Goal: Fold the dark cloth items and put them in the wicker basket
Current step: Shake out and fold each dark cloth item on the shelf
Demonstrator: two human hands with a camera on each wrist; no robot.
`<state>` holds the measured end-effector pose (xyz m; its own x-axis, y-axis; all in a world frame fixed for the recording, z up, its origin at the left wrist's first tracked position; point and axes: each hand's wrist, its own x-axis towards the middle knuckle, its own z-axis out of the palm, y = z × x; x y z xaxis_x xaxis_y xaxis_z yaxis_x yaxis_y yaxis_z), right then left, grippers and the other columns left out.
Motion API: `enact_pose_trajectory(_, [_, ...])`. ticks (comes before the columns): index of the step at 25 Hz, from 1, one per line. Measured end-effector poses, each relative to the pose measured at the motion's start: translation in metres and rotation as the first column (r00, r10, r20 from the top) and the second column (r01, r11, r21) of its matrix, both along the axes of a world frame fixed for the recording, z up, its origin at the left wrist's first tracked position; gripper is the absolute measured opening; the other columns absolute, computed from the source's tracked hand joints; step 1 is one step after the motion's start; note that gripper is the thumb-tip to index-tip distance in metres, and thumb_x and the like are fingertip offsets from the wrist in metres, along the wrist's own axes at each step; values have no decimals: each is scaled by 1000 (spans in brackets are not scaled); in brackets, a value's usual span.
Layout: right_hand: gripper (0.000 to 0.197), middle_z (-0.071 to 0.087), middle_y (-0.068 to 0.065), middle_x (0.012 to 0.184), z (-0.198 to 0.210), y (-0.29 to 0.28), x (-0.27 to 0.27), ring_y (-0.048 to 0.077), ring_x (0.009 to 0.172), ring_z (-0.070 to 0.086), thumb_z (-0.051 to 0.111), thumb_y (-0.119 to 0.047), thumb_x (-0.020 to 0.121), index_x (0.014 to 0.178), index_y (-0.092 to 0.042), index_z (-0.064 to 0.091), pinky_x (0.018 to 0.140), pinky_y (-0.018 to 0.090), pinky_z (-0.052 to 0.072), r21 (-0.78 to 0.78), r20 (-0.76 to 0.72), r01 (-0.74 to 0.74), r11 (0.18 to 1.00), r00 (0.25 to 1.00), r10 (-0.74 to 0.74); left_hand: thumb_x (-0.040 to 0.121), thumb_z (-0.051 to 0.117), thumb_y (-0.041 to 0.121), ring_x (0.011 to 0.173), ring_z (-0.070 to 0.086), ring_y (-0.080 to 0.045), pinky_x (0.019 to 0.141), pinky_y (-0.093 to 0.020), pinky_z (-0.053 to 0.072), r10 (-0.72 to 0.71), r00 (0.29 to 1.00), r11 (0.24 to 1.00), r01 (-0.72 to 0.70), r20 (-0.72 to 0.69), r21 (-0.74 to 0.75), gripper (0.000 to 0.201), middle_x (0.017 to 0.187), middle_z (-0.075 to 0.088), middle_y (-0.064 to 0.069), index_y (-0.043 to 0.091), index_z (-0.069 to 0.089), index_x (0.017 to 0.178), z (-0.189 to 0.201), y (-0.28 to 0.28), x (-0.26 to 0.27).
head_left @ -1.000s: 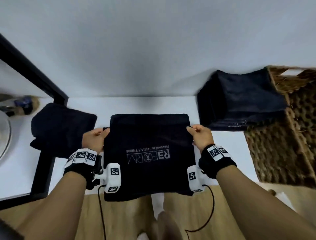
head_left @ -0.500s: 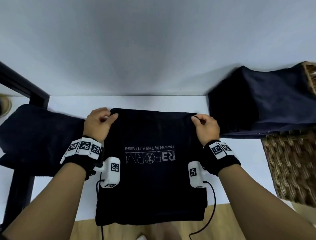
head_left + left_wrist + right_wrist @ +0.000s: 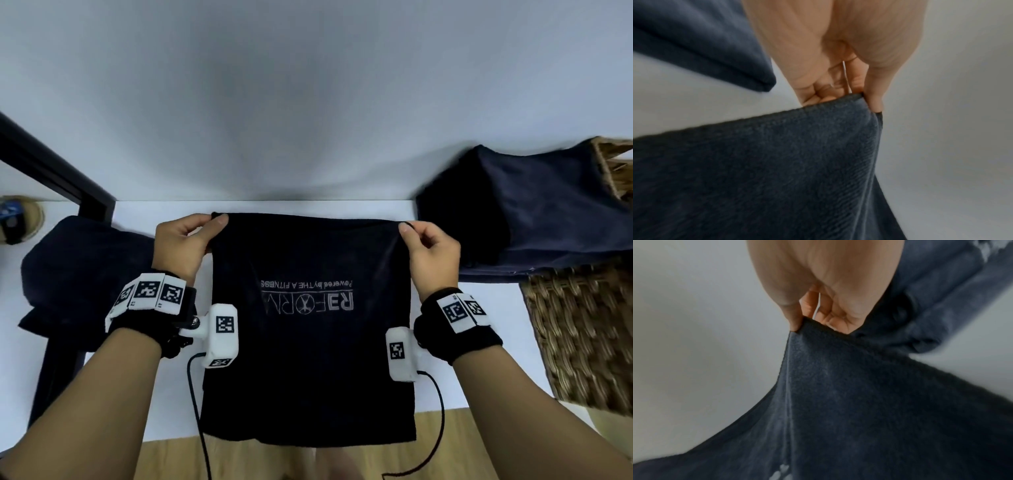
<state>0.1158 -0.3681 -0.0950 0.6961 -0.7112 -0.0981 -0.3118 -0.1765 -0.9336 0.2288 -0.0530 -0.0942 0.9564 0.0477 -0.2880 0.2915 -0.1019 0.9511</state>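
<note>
From the head view, you have the dark cloth [image 3: 310, 329] spread in front of you on the white surface [image 3: 260, 207], its near edge hanging past the surface's front lip, printed lettering facing up and reading upside down to you. Your left hand [image 3: 186, 245] pinches the far corner at about 11 o'clock and your right hand [image 3: 433, 255] pinches the far corner at about 1 o'clock, so the far hem is pulled taut between them. Another dark cloth [image 3: 85, 274] lies heaped at 9 o'clock, and a folded dark cloth [image 3: 534, 212] sits over the rim of the wicker basket [image 3: 582, 335] at 3 o'clock. Judging by its sag and drape, the cloth is light, soft and limp, with no stiffness of its own, so the corners are the right place to hold it, and both must travel together or the fold will skew. The left wrist view adds what the head cannot: the thumb [image 3: 875, 97] lies along the hem with the other fingers curled under the corner, and the fabric shows a fine, fleecy nap that should grip rather than slip. The right wrist view shows the same thumb-and-finger pinch at the very tip of its corner, with tension creases running down from it and a bit of the pale print at the bottom edge.
</note>
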Motion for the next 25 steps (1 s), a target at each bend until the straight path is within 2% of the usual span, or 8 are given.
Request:
enact_pose_trajectory(3, [5,64,-3,72,56,3,-14,10,64,53,70,-28,83,82,-25,74,64,24,44,79,156,33,996,987,-45,77,78,24,60,52,-20,62,-26,47,112,992,990,-107,56,-93,14,58,61,0,16,74,66,48,19,-12])
enact_pose_trajectory(5, [14,68,-4,75,93,4,-23,13,65,57,70,-31,82,90,-22,76,69,31,48,95,201,13,995,979,-32,77,77,20,57,49,-18,56,-23,43,119,986,988,-106,118,-114,15,56,59,1,15,72,64,84,27,-20])
enact_pose_trajectory(7, [9,72,-4,85,135,9,-33,9,77,63,69,-21,86,93,-20,75,79,35,53,69,266,-12,998,964,-7,76,78,15,56,50,-15,55,-23,43,127,972,984,-99,199,-146,16,57,58,0,17,71,61,127,33,-29])
enact_pose_trajectory(12, [13,73,-9,83,224,21,-62,5,85,65,68,-7,86,96,-14,73,87,25,52,68,449,-93,993,892,53,73,78,7,47,52,-7,46,-19,43,132,905,987,-83,405,-137,23,52,58,11,24,66,65,220,57,-65])
enact_pose_trajectory(15, [19,63,-13,67,257,22,-79,2,67,56,69,-6,85,100,-18,72,73,17,49,56,495,-133,990,864,88,77,75,3,59,57,-11,53,-16,48,90,876,992,-39,473,-117,22,57,61,11,23,67,81,258,70,-85])
enact_pose_trajectory(18, [19,59,-14,59,284,22,-90,-2,56,48,68,-9,86,101,-20,72,57,10,41,13,467,-173,985,872,147,76,75,3,69,61,-9,73,-19,52,-2,868,999,27,497,-44,21,67,69,9,20,73,88,285,80,-100])
enact_pose_trajectory(21, [15,67,-13,64,297,18,-97,-4,54,52,65,-7,88,89,-21,70,49,8,39,-21,451,-197,980,873,185,73,76,2,61,59,0,65,-11,47,-36,880,999,39,473,3,17,66,71,10,17,73,81,292,83,-107])
enact_pose_trajectory(25, [16,62,5,81,275,1,-89,6,68,53,65,-4,87,96,-15,71,59,7,42,-84,317,-295,952,898,306,74,75,0,47,54,1,49,-7,40,-58,915,997,29,400,76,14,55,66,8,10,72,84,273,81,-96])
